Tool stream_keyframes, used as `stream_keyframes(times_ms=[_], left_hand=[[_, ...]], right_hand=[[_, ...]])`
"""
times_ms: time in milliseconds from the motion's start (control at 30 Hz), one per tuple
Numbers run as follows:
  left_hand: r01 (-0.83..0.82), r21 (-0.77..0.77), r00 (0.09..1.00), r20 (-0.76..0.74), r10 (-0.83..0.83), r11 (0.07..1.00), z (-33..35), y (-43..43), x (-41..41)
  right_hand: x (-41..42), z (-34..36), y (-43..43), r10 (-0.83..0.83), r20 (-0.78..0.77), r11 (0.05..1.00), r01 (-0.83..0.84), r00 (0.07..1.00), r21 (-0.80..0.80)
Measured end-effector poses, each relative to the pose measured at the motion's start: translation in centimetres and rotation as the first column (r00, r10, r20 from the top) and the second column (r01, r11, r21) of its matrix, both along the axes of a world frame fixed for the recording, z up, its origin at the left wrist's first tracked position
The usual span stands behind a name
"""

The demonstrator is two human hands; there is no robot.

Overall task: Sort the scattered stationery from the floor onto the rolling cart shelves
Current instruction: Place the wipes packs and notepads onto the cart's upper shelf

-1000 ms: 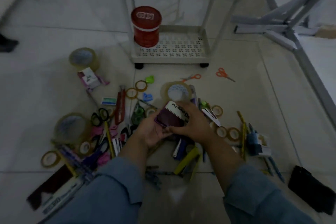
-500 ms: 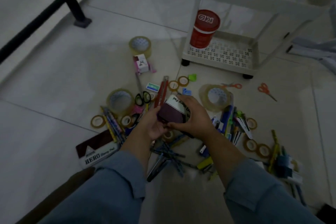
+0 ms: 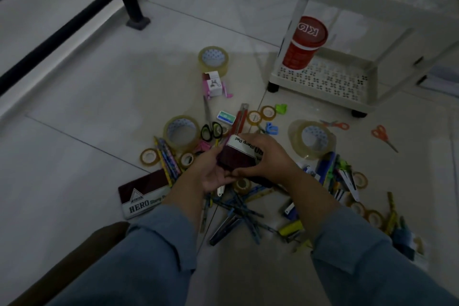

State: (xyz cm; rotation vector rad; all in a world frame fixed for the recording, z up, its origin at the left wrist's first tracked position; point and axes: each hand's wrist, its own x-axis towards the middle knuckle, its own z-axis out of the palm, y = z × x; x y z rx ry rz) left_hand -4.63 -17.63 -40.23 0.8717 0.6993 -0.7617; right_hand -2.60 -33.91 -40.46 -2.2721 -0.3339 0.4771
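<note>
Maroon stamp pad (image 3: 236,159), between left hand (image 3: 213,174), right hand (image 3: 271,159)

The white band of the small dark box (image 3: 238,154), held by the left hand (image 3: 213,176) and right hand (image 3: 272,159), reads "Stamp Pad", upside down to the camera (larger letters beside it are cut off by the fingers (image 3: 260,143)); the flat maroon box (image 3: 142,194) on the floor (image 3: 87,107) reads "HERO" in bold, then "Stamp P" before the sleeve (image 3: 164,218) hides the rest; the red tub's lid (image 3: 309,30), on the cart's bottom shelf (image 3: 323,88), bears two white letters, seemingly "KG", inverted.
</note>
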Motion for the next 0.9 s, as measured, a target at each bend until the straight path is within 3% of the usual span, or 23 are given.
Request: stream_keyframes(times_ms=[200,267,400,467,500,567,600,633,700,767,800,900], left_hand=[[0.097,0.194,0.99,0.08,-0.114,0.976,-0.5,0.5,-0.3],[0.086,0.253,0.992,0.072,-0.107,0.964,-0.5,1.1,-0.7],[0.061,0.474,0.978,0.149,-0.148,0.879,-0.4,2.7,-1.1],[-0.078,0.641,0.969,0.228,-0.093,0.764,-0.6,3.9,-1.1],[-0.194,0.723,0.96,0.278,-0.022,0.663,-0.8,4.8,-1.3],[-0.354,0.866,0.932,0.359,0.055,0.353,-1.9,7.5,-2.2],[-0.329,0.914,0.943,0.333,0.025,0.238,-2.6,9.1,-2.9],[-0.242,0.95,0.967,0.253,-0.032,0.199,-3.4,10.7,-3.6],[0.135,0.974,0.952,-0.076,-0.298,0.18,-5.0,13.4,-5.0],[0.442,0.897,0.758,-0.372,-0.535,0.001,-5.6,15.0,-6.0],[0.485,0.87,0.691,-0.442,-0.573,-0.086,-5.6,15.3,-6.3],[0.481,0.836,0.626,-0.539,-0.564,-0.264,-5.2,15.8,-6.7]], right_hand=[[-0.3,0.2,0.4,0.027,-0.17,0.999,-0.022,0.985,0.03],[-0.3,0.5,0.6,0.012,-0.319,0.991,0.032,0.948,0.132],[-0.6,-0.2,1.6,-0.056,-0.518,0.968,0.173,0.854,0.182],[-1.2,-0.8,2.6,-0.079,-0.583,0.937,0.26,0.809,0.234],[-1.4,-1.3,3.0,-0.097,-0.606,0.922,0.301,0.79,0.244],[-1.8,-2.1,3.8,-0.124,-0.65,0.896,0.367,0.749,0.252],[-1.9,-2.5,4.0,-0.139,-0.667,0.885,0.394,0.732,0.248],[-2.0,-2.9,4.1,-0.159,-0.673,0.879,0.414,0.722,0.237],[-2.2,-3.4,4.0,-0.196,-0.661,0.873,0.436,0.724,0.218],[-2.3,-3.7,3.8,-0.23,-0.646,0.861,0.462,0.727,0.213],[-2.5,-3.7,3.8,-0.247,-0.64,0.857,0.473,0.728,0.207],[-2.6,-4.0,3.6,-0.272,-0.639,0.84,0.501,0.719,0.207]])
